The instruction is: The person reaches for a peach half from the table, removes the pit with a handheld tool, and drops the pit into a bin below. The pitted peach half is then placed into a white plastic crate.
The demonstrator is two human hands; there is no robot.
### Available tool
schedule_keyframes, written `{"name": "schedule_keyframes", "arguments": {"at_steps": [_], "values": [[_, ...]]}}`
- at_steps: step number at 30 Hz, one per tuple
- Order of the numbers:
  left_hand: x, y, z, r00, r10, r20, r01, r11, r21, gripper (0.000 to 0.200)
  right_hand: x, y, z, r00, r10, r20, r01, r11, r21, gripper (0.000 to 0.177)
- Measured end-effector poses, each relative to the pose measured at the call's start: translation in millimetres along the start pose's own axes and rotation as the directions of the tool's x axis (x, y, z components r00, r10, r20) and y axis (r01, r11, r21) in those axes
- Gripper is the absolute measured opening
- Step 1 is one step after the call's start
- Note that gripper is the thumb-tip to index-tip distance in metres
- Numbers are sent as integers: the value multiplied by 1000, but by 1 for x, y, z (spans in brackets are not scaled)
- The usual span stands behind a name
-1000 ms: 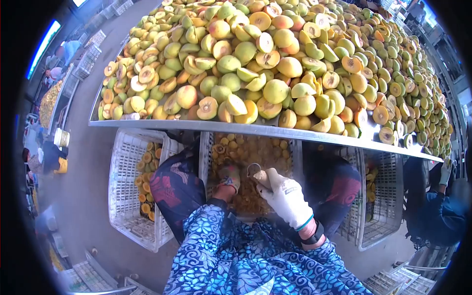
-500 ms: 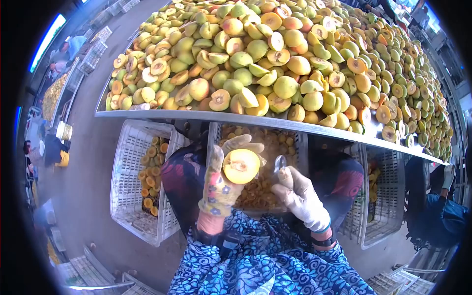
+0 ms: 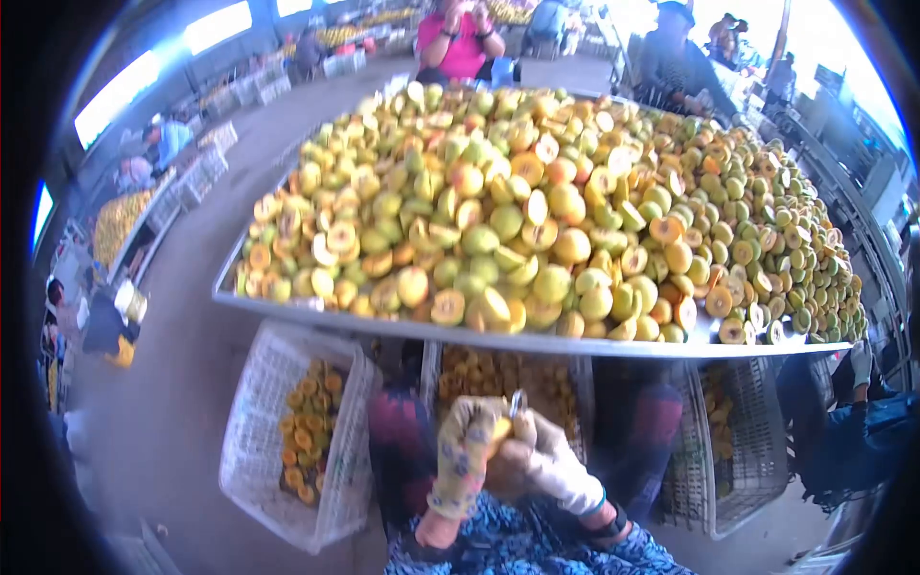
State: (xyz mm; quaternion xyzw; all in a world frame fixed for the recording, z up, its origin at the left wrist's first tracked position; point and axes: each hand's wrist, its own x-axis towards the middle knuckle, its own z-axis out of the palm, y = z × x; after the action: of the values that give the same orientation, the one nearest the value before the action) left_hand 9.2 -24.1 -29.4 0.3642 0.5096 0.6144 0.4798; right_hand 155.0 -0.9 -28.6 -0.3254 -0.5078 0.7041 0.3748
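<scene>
We are gripping yellow peach half [image 3: 500, 428] in left hand [image 3: 463, 458], steel loop pitter [image 3: 517, 402] in right hand [image 3: 556, 468], hands touching; white plastic crate [image 3: 254, 412] part-filled, halved-peach heap [image 3: 537, 220] large.

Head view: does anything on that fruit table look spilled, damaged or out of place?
Nothing stands out. The halved peaches are heaped right up to the table rim, yet none visibly hangs over it, and the white crate below holds its fruit inside.

Bright daylight glare along the top, soft motion blur throughout, fisheye bending, black vignetted edges
</scene>
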Motion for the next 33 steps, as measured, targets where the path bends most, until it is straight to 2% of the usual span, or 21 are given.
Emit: {"name": "schedule_keyframes", "arguments": {"at_steps": [2,3,4,7,8,9,10,12,13,16,17,18,20,21,23,24,25,28,31,32,33], "values": [[0,-3,5,992,124,27,-127,985,117,19,-6,-9,-2,996,59,68,-72,975,208,39],[-1,-1,9,986,163,43,-168,972,164,18,-5,-7,1,999,47,5,-47,979,201,39],[-1,-2,11,978,197,64,-206,956,207,17,-4,1,-3,992,123,12,-122,963,239,34],[0,-18,9,924,337,178,-371,903,215,19,-2,19,-13,993,89,78,-112,912,394,37],[1,-16,10,920,332,207,-376,896,236,19,-5,5,-13,979,147,144,-196,878,436,46],[1,-15,11,922,308,232,-365,893,263,19,-12,-7,-7,976,199,90,-216,827,519,44],[-1,-13,12,923,280,263,-352,890,291,19,-10,-1,-10,977,201,74,-209,816,539,44],[-5,-9,9,921,209,328,-322,883,342,20,-10,17,-18,957,178,229,-282,755,592,43],[-7,-6,7,916,170,363,-306,881,361,20,-12,18,-19,958,168,232,-282,696,660,30],[-12,-3,3,884,99,458,-322,838,441,20,-17,24,-23,951,134,278,-297,641,707,32],[-4,-6,2,795,253,551,-572,613,545,34,-17,36,-21,954,84,288,-280,599,750,34],[-3,-12,6,797,249,549,-569,615,546,34,-18,41,-23,954,87,288,-282,596,752,34],[3,-24,17,645,560,520,-746,311,589,38,-16,45,-28,947,79,312,-274,706,653,34],[2,-28,17,639,561,527,-751,307,584,38,-15,41,-28,949,72,307,-266,707,656,34],[-8,-30,14,695,583,422,-707,442,552,45,-18,32,-26,952,161,261,-286,774,566,32],[-14,-28,17,701,574,423,-702,447,555,45,-20,33,-26,951,167,259,-290,768,571,32],[-20,-10,30,826,484,287,-557,626,547,49,-19,36,-26,942,163,295,-303,791,532,31],[-12,-16,22,825,524,210,-552,668,499,55,-18,36,-17,941,166,294,-303,801,516,27],[-6,-22,12,906,414,84,-413,826,384,56,-14,36,-22,885,288,367,-427,816,390,29],[-3,-21,2,908,416,56,-389,783,486,61,-15,31,-20,962,203,184,-242,943,227,31],[-1,-18,1,950,310,-47,-294,932,213,61,-14,36,-19,990,129,49,-133,987,88,35]]}}
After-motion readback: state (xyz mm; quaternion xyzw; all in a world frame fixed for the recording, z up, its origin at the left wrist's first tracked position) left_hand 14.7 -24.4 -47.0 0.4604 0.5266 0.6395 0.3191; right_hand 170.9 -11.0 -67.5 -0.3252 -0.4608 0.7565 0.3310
